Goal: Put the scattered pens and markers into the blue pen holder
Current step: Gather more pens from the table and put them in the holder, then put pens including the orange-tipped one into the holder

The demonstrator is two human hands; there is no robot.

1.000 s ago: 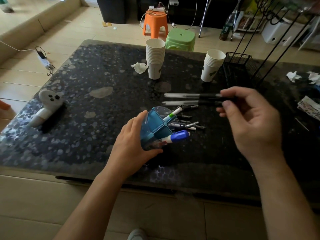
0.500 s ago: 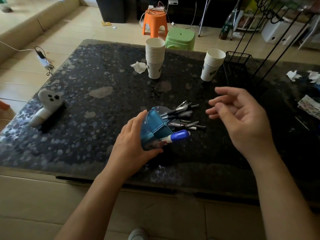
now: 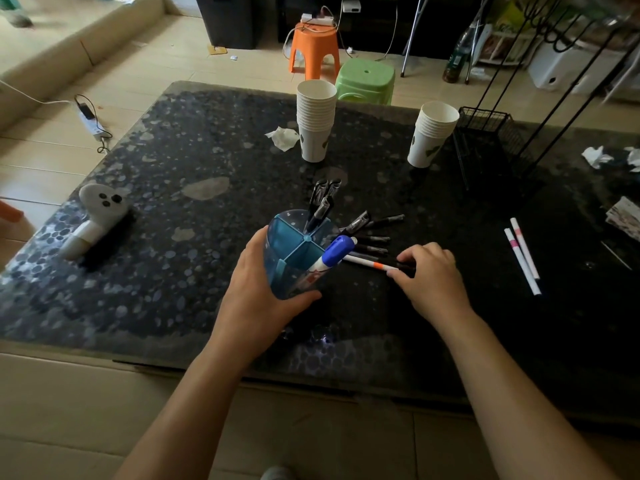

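Observation:
My left hand (image 3: pixel 256 289) grips the side of the blue pen holder (image 3: pixel 294 251), which stands nearly upright near the table's front middle. Three black pens (image 3: pixel 322 206) stick out of its back compartment and a blue-capped marker (image 3: pixel 332 254) leans out of the front one. Several black pens (image 3: pixel 374 237) lie fanned on the table right of the holder. My right hand (image 3: pixel 429 275) pinches the dark end of a white pen with an orange band (image 3: pixel 367 263), lying beside the holder. Two white pens with pink bands (image 3: pixel 523 254) lie farther right.
Two stacks of paper cups (image 3: pixel 317 119) (image 3: pixel 433 133) stand at the back, with a crumpled tissue (image 3: pixel 282 136) and a black wire rack (image 3: pixel 485 133). A white ghost-shaped brush (image 3: pixel 97 220) lies at the left. Crumpled papers (image 3: pixel 595 155) lie at the far right.
The holder has been tipped up from leaning right to nearly upright. My right hand, open in the air half a second ago, has dropped to the table and closed on the orange-banded pen.

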